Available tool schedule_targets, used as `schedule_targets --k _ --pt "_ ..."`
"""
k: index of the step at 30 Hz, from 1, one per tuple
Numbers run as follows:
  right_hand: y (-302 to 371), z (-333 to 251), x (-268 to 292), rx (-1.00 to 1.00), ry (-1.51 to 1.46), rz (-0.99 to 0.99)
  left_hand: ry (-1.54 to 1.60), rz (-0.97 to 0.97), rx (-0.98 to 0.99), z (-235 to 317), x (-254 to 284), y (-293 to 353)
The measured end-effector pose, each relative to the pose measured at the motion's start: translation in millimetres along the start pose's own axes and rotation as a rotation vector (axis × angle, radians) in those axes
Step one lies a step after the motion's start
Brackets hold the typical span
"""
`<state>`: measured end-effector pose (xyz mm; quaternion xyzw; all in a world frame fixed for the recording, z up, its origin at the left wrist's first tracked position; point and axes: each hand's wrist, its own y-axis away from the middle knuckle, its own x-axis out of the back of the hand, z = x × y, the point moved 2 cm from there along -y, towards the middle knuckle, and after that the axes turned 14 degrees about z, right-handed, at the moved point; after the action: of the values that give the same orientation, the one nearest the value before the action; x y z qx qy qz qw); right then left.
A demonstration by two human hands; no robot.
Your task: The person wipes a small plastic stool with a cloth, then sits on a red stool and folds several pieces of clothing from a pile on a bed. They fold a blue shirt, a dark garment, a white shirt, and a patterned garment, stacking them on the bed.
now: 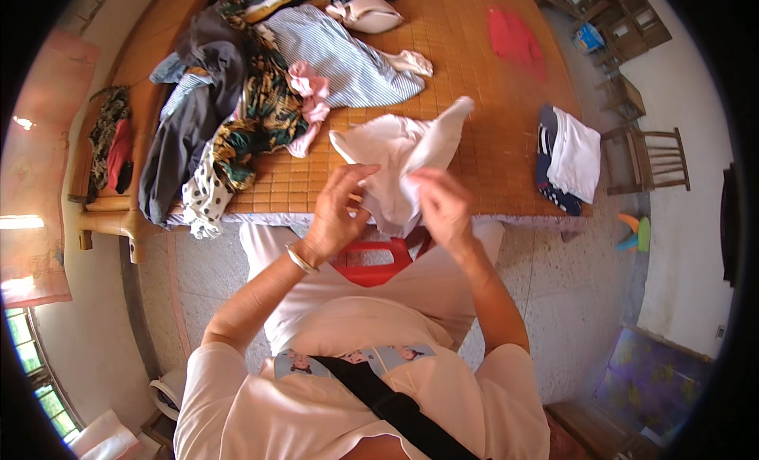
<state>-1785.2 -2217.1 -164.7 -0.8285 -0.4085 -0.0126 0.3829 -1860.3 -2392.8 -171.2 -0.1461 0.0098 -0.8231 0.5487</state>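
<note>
A pale pinkish-white garment [393, 148] lies crumpled at the near edge of the bed, one corner sticking up to the right. My right hand [444, 209], slightly blurred, is closed on its right side. At its left side is my left hand [341, 209], with a bracelet on the wrist. Its index finger stretches over the cloth and the other fingers curl loosely apart, so I see no firm grip. The garment's lower end hangs over the edge between my hands, above a red plastic seat or stool [370, 262] between my legs.
A brown tiled mat [490, 144] covers the bed. Mixed clothes [261, 96] are heaped at the left, beside a striped blue shirt [340, 57]. Folded clothes [573, 156] are stacked at the right edge, and a red cloth [514, 35] lies far right. A wooden chair [652, 160] stands beyond.
</note>
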Motion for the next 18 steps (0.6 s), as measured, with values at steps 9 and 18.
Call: schedule_targets --k 9,18 --pt "39 -9 -26 -0.483 -0.377 -0.095 -0.036 -0.075 -0.025 22 10 -2" --pt "50 -29 -37 -0.344 0.017 0.121 0.225 0.102 0.099 22 -2 0"
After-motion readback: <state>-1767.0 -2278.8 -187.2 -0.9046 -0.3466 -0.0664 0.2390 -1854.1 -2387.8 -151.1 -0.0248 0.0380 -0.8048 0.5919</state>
